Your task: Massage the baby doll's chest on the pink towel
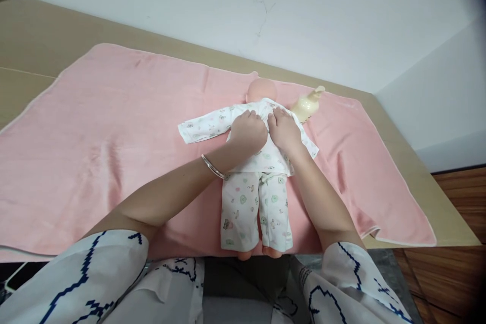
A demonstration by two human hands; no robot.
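Observation:
A baby doll [261, 90] lies on a pink blanket [163, 91], its bald head away from me and its feet at the near edge. It wears a white printed shirt [266, 162] and matching trousers [240, 212]. On the upper part of the shirt, my left hand [248, 131] is closed with curled fingers on the cloth. Close beside it, my right hand [284, 129] is also closed on the shirt, near the collar. My fingertips are mostly hidden. One sleeve [207, 124] stretches out flat to the left.
A cream-coloured bottle [307, 105] lies on the blanket right of the doll's head. The tan table [421, 192] shows around the blanket, with a white wall [190, 5] behind it. Wooden panelling [461, 192] stands at the lower right.

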